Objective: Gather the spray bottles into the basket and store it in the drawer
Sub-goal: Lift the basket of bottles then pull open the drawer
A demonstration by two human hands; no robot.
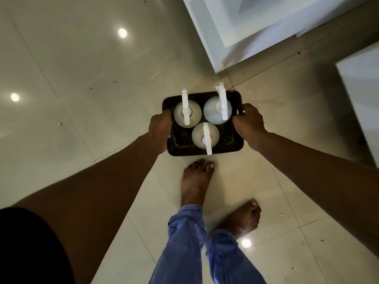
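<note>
Centrally, a dark perforated basket (225, 147) is held between two hands above a pale tiled floor (82, 78), carried level with its open top facing the camera. Three translucent white spray bottles stand upright inside it: the left rear bottle (187, 113) sits against the left wall, the right rear bottle (217, 110) sits toward the right wall with its nozzle overhanging the far rim, and the near bottle (203, 136) stands closer to the person, its trigger head projecting over the near rim and a red collar showing at its neck. The two rear bottles stand just beside each other, and the near bottle sits close in front of the gap between them. The left hand (160, 128) clamps the basket's left wall, fingers curled together over the rim and reaching inside, just beside the left rear bottle; the fingertips themselves are hidden against the dark plastic. The right hand (249, 120) grips the right wall, thumb lying over the rim on the inside and the fingers closed together around the outside at what appears to be a handle opening. Both forearms extend from the lower corners of the view. Below the basket, two bare feet (196, 181) and blue trouser legs (184, 242) stand on the tiles. White furniture (246, 27) occupies the upper right, with a second white unit (363, 95) at the right edge.
</note>
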